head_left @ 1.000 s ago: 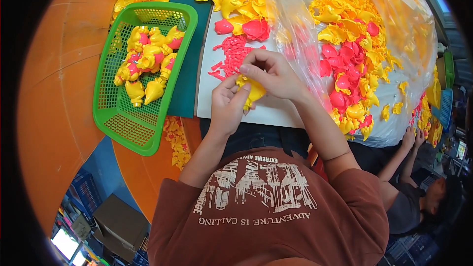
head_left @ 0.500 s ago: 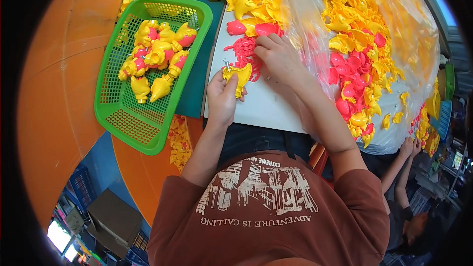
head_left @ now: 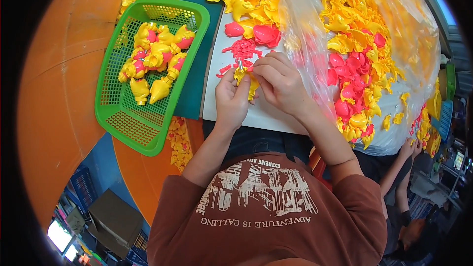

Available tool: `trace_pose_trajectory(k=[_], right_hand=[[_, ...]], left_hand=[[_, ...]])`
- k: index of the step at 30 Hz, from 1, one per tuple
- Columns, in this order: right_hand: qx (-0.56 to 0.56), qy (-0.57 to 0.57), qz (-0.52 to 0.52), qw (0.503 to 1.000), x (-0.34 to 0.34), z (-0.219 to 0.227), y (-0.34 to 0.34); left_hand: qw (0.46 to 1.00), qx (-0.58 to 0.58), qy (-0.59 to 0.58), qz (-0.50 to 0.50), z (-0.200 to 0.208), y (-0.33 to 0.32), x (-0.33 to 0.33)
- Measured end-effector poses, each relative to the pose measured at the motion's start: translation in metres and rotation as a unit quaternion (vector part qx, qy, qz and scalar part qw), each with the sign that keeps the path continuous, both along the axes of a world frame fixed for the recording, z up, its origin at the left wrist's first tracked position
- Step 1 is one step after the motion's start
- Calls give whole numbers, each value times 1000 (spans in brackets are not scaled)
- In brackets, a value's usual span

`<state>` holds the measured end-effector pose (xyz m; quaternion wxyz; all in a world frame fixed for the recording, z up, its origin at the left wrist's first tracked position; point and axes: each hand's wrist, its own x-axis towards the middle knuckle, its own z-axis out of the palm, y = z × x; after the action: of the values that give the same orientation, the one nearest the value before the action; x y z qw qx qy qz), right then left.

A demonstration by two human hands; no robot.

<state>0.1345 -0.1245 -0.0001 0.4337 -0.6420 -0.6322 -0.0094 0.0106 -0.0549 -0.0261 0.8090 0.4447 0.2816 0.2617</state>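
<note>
In my left hand (head_left: pixel 232 101) is a yellow plastic shell (head_left: pixel 253 87), gripped between thumb and fingers, with a small shiny metal part (head_left: pixel 240 65) standing up from its top. My right hand (head_left: pixel 282 83) is right beside it, fingertips pinched together near the shell's edge; whatever they hold is too small or hidden to make out. Just beyond both hands, a heap of small red pieces (head_left: pixel 243 48) lies on the white board (head_left: pixel 276 114). Red rounded shells (head_left: pixel 266 34) and yellow shells (head_left: pixel 262 2) are piled farther back.
To the left, a green basket (head_left: pixel 104 99) holds several yellow-and-red figures (head_left: pixel 160 54). Clear plastic sheeting (head_left: pixel 306 34) lies on the right, by large piles of yellow parts (head_left: pixel 345 19) and red parts (head_left: pixel 349 66). Another person's hands (head_left: pixel 413 147) are at work at far right.
My right hand has come back from the small red pieces to the yellow shell. My left hand has shifted slightly right with the shell, which is now turned differently.
</note>
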Motion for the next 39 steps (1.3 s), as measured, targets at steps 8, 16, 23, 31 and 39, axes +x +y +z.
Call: trace_pose_trajectory(k=[8, 16, 23, 31, 39], right_hand=[[21, -26, -39, 999, -5, 5, -2], [0, -50, -18, 999, 1, 7, -4], [-3, -75, -32, 997, -5, 11, -1], [-67, 167, 19, 984, 5, 3, -1], [-157, 359, 49, 919, 9, -12, 15]], left_hand=[[1000, -3, -6, -5, 6, 0, 1], [1000, 10, 14, -21, 1, 1, -1], [1000, 18, 16, -5, 4, 0, 0], [998, 46, 37, -2, 3, 6, -8], [999, 7, 30, 9, -19, 13, -11]])
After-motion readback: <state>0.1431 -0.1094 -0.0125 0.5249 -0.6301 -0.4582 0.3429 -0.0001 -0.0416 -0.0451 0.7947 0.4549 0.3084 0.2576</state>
